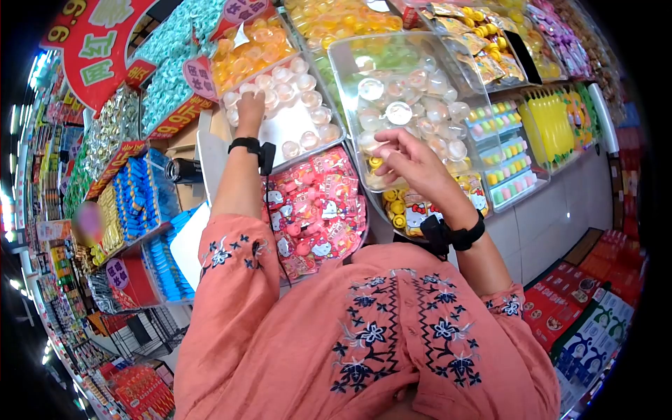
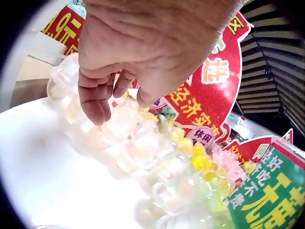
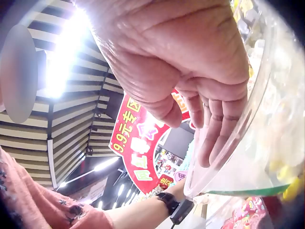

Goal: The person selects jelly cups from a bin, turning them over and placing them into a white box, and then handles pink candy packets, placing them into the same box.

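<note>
"What filled most of the frame?"

"A person's salmon blouse (image 1: 364, 336), across the lower centre. Above it, right of centre, stood a clear bin (image 1: 344, 98) loaded with pale cups. To its left, in the upper centre, was a tray (image 1: 283, 129) with a bare white patch of floor, and under that, in the middle of the frame, lay pink packets (image 1: 318, 210)."

"And the hands?"

"The right hand (image 1: 414, 164) was over the lower part of the bin, right of centre. Its fingers were loosely bent, the thumb well apart from them, and it had hold of nothing. The right wrist view put those fingers just beside a clear plastic edge; whether they touched it could not be told."

"The left one?"

"The left hand (image 1: 250, 112) was at the tray's left side, in the upper left of centre. Its fingers bent downward, only part way curled. Whether they pinched anything could not be told."

"Where were the smallest things, then?"

"The tray's clear cups (image 1: 306, 82) lay right at the left fingertips, with others along the tray's far and right sides, well apart from that grip."
</note>
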Demonstrator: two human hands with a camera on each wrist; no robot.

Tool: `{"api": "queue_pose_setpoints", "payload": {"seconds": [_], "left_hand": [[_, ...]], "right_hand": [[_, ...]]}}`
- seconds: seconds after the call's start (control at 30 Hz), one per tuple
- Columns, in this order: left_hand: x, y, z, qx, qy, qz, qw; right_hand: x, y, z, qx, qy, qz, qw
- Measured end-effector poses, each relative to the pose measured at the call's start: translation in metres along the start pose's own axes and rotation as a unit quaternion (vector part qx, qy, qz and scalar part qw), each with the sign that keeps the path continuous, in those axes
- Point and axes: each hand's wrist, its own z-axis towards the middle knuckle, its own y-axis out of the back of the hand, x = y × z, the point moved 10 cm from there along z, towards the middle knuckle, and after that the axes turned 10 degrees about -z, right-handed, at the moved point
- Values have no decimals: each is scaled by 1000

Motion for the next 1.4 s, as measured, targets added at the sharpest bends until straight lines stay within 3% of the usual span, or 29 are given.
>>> {"api": "queue_pose_setpoints", "payload": {"seconds": [0.03,0.1,0.23,0.3,0.43,0.5,0.53,0.63,0.77,0.93,1.03,1.4], "left_hand": [[-8,1,-4,2,9,-30,999],[-79,21,-51,41,41,-169,984],[-173,53,-118,12,3,-340,940],[-222,61,-165,19,-33,-369,929],[-258,34,-243,104,-44,-372,921],[-259,11,-275,150,-37,-378,913],[-255,0,-285,164,-27,-377,911],[-242,-23,-308,187,0,-385,904],[-244,-26,-327,186,11,-382,905],[-254,-40,-337,225,0,-358,906],[-264,-52,-343,248,-1,-364,898],[-277,-68,-352,275,-14,-361,891]], "right_hand": [[1,5,0,-8,7,-6,1000],[1,22,0,-31,15,-19,999],[-1,82,-2,-142,61,-87,984],[-3,107,-6,-174,74,-193,963],[-14,131,-10,-204,82,-362,906],[-23,129,-11,-181,75,-474,859],[-17,124,-15,-204,137,-496,833],[-47,124,-4,-134,18,-559,818],[-54,111,2,-79,14,-563,823],[-67,102,17,-15,-53,-580,813],[-79,97,28,19,-38,-577,816],[-58,92,28,-6,17,-592,806]]}}
